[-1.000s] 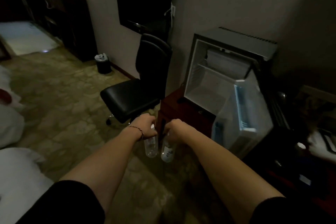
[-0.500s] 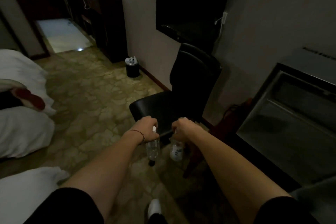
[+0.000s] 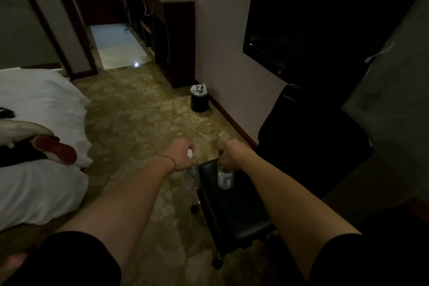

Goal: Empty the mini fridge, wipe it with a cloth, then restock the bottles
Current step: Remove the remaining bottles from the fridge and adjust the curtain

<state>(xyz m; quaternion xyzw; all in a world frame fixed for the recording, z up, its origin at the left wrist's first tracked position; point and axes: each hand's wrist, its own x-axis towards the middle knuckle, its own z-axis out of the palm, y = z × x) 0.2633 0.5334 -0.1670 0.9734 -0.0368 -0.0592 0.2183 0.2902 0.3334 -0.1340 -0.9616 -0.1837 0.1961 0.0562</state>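
Hands are each gripping a bottle by its neck: left hand (image 3: 183, 155) clamping a clear plastic bottle (image 3: 192, 175) beside the black padded chair seat's (image 3: 234, 218) front edge, right hand (image 3: 232, 154) clamping a white-labelled clear bottle (image 3: 225, 177) above that edge.

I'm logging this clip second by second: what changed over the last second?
The view swung left, away from the open mini fridge, now out of sight. The black office chair now sits below the hands. Unchanged: left hand and right hand each grip a clear plastic water bottle.

Each hand grips a clear water bottle by its neck: the left hand (image 3: 182, 155) holds the left bottle (image 3: 192, 175) just beside the black office chair (image 3: 234, 211), and the right hand (image 3: 229, 154) holds the right bottle (image 3: 224, 177) above the chair's seat.
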